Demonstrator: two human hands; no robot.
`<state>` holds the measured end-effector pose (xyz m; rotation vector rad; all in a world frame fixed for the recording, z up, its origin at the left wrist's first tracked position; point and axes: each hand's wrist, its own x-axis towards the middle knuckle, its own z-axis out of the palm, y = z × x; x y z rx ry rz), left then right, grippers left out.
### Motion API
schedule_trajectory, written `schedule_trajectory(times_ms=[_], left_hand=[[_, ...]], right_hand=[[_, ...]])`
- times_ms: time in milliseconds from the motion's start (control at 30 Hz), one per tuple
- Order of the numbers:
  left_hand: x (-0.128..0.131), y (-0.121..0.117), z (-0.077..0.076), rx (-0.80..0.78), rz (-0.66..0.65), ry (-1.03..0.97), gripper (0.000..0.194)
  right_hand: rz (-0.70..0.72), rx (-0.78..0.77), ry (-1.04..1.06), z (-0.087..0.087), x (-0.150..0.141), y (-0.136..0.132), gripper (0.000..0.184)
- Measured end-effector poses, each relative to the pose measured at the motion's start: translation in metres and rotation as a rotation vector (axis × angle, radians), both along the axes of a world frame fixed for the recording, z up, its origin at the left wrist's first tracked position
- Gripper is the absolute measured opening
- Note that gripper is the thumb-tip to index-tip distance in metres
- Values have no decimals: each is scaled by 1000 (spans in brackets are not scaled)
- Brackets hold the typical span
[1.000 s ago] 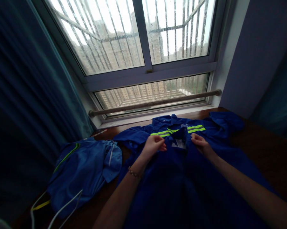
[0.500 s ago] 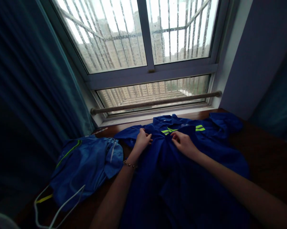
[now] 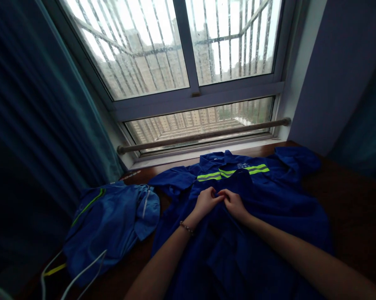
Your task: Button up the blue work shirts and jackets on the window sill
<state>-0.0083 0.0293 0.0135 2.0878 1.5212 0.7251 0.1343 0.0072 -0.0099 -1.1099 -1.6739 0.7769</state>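
Note:
A blue short-sleeved work shirt [image 3: 278,189] with yellow-green reflective stripes is spread out, collar toward the window. Over its front lies a dark blue garment [image 3: 237,181], possibly trousers; dim light hides its full shape. My left hand [image 3: 205,201], with a bracelet at the wrist, pinches this upper garment near its middle. Right beside it, my right hand [image 3: 234,204] pinches the same cloth, and the fingertips of both hands meet. Any fastener between the fingers is hidden.
A lighter blue garment [image 3: 109,225] with a green stripe lies at the left on the dark wooden surface [image 3: 356,208]. White cords [image 3: 81,268] run near it. A rail [image 3: 206,135] crosses the barred window [image 3: 138,50]; a blue curtain [image 3: 50,104] hangs left.
My hands were apart on the cloth, higher up. Both have come toward me and together, drawing the upper garment's edge down and exposing more of the shirt's reflective stripe.

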Motion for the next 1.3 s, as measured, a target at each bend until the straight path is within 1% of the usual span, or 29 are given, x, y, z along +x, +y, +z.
schedule_trajectory(times_ms=[100, 167, 233, 300, 400, 500, 600, 633, 700, 800, 867, 933, 1000, 1033, 1100, 1200, 1233, 1300], left_hand=[[-3, 5, -2, -32, 1, -91, 28], [-3, 8, 0, -84, 20, -162, 25], [-4, 11, 3, -172, 39, -271, 20], [-6, 11, 9, -293, 21, -416, 18], [-8, 7, 24, -450, -45, -619, 21], [-9, 0, 39, -495, -27, -704, 26], [-9, -5, 49, -499, 7, -739, 27], [-9, -6, 51, -503, 14, -753, 28], [-8, -9, 55, -519, 9, -786, 31], [-8, -12, 61, -564, -34, -829, 34], [-8, -13, 65, -599, -71, -841, 34], [-9, -14, 69, -638, -102, -835, 33], [-8, -14, 70, -665, -112, -823, 32], [-7, -15, 70, -665, -103, -816, 31], [-3, -16, 68, -617, -54, -798, 26], [4, -19, 64, -483, 52, -768, 22], [6, -20, 63, -453, 80, -765, 21], [9, -22, 62, -434, 118, -776, 21]], right_hand=[[83, 55, 79, 7, 2, 1, 34], [50, 94, 95, 11, 2, 1, 32], [-24, 113, 79, 14, 3, 1, 27], [-56, 125, 48, 17, 5, 0, 21], [-35, 153, 17, 24, 6, -1, 16], [-24, 190, 24, 36, 7, -5, 12], [4, 198, 58, 50, 9, -8, 11], [16, 167, 87, 54, 10, -9, 11], [56, 19, 201, 60, 12, -9, 11], [155, -312, 459, 62, 14, -6, 17], [222, -497, 604, 60, 15, -3, 19], [270, -619, 683, 58, 15, -1, 20], [275, -652, 684, 58, 15, 0, 20], [252, -623, 649, 59, 15, 0, 19], [171, -479, 502, 61, 15, -2, 15], [-4, -111, 150, 66, 13, -9, 7], [-59, 22, 31, 66, 11, -13, 7], [-145, 247, -173, 66, 9, -19, 13]])
